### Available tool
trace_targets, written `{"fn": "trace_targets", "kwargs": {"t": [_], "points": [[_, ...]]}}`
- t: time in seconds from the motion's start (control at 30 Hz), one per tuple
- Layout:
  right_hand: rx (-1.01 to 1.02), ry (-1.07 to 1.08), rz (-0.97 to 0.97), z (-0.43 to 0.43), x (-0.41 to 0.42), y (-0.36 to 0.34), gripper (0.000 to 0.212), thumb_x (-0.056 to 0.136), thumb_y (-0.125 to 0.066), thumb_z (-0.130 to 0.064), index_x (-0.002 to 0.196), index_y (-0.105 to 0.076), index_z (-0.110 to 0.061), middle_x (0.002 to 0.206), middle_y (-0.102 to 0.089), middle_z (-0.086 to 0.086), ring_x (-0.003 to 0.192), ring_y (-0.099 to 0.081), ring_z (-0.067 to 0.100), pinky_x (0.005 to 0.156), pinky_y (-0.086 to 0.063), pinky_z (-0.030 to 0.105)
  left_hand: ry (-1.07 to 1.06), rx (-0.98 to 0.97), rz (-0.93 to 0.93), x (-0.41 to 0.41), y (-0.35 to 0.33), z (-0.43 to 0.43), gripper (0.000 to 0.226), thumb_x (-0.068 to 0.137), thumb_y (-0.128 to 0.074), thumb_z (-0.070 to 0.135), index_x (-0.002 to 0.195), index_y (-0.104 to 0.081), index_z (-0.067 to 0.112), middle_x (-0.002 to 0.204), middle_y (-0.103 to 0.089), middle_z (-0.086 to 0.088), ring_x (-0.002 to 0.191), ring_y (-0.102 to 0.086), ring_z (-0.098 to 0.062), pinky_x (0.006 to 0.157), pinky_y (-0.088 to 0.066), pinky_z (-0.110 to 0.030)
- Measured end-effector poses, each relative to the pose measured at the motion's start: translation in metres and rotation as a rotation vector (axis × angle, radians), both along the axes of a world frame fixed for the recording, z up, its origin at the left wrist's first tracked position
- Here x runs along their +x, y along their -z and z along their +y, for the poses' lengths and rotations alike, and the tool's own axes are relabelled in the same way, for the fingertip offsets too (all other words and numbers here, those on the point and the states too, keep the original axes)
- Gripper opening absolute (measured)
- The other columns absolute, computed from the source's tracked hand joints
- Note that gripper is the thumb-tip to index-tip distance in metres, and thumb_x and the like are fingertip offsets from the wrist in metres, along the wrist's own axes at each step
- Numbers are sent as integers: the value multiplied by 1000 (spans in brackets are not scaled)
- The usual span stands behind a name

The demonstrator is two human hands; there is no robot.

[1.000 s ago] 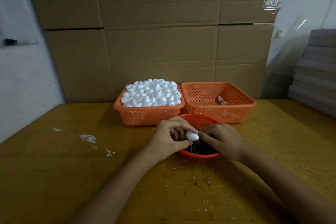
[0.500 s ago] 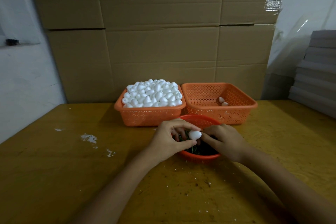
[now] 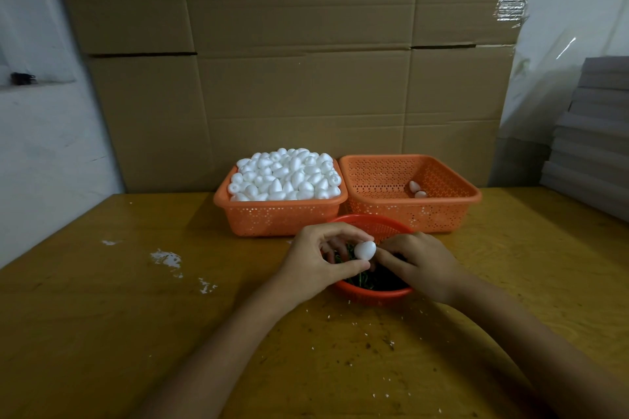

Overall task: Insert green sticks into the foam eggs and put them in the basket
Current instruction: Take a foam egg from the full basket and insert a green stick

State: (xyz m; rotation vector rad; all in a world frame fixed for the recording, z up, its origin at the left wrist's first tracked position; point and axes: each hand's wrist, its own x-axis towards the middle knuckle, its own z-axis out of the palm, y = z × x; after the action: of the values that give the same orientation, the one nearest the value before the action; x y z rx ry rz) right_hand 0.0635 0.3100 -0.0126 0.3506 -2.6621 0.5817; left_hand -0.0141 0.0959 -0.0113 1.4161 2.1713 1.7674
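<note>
My left hand (image 3: 315, 264) pinches a white foam egg (image 3: 365, 250) between thumb and fingers, above a round red basket (image 3: 374, 294) of green sticks (image 3: 360, 279). My right hand (image 3: 420, 264) is against the egg's right side, fingertips curled toward it; whether it holds a stick is hidden. Behind stands an orange basket (image 3: 279, 214) heaped with white foam eggs (image 3: 286, 175). To its right, a second orange basket (image 3: 442, 211) holds two eggs (image 3: 417, 189).
The wooden table (image 3: 102, 316) has white foam crumbs (image 3: 166, 258) on the left and dark specks near the front. Cardboard boxes (image 3: 289, 61) wall off the back. A stack of grey boards (image 3: 592, 136) sits at the right edge.
Both hands and the egg have lifted slightly over the red basket. My right fingertips stay pressed at the egg's right end.
</note>
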Motion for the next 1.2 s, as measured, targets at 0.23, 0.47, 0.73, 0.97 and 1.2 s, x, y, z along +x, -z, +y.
{"fn": "trace_targets", "kwargs": {"t": [0.23, 0.47, 0.73, 0.97, 1.2], "points": [[24, 2, 11, 2, -2, 1, 40, 106, -50, -46, 71, -56, -64, 54, -52, -13, 52, -52, 10, 51, -27, 22, 9, 12, -1, 0, 0, -1, 31, 81, -89, 11, 107, -78, 23, 105, -78, 7, 84, -69, -11, 68, -50, -25], [8, 21, -26, 1, -1, 0, 40, 103, -45, -52, 66, -58, -52, 59, -58, -9, 53, -53, 11, 51, -30, 22, 5, 26, -4, -1, 0, -1, 30, 80, -90, 12, 106, -77, 23, 105, -78, 8, 87, -72, -11, 69, -50, -21], [10, 33, -56, 1, 1, -1, 37, 102, -42, -55, 76, -65, -42, 65, -64, -5, 56, -56, 14, 53, -36, 30, 4, 29, -17, -1, 1, -1, 30, 80, -91, 12, 103, -75, 22, 103, -79, 4, 84, -72, -13, 68, -50, -24], [30, 54, -72, 2, 0, 0, 37, 104, -45, -51, 76, -66, -39, 64, -63, -4, 56, -55, 13, 53, -33, 27, 14, 37, -7, -1, 1, 0, 29, 79, -91, 10, 101, -74, 18, 102, -79, 3, 86, -73, -18, 68, -52, -26], [20, 51, -68, 3, 0, 0, 41, 105, -46, -50, 81, -73, -32, 65, -65, -4, 57, -56, 14, 55, -38, 34, 36, 47, 10, 0, 0, 0, 27, 79, -90, 8, 97, -73, 17, 103, -79, 2, 86, -72, -16, 69, -52, -27]]}}
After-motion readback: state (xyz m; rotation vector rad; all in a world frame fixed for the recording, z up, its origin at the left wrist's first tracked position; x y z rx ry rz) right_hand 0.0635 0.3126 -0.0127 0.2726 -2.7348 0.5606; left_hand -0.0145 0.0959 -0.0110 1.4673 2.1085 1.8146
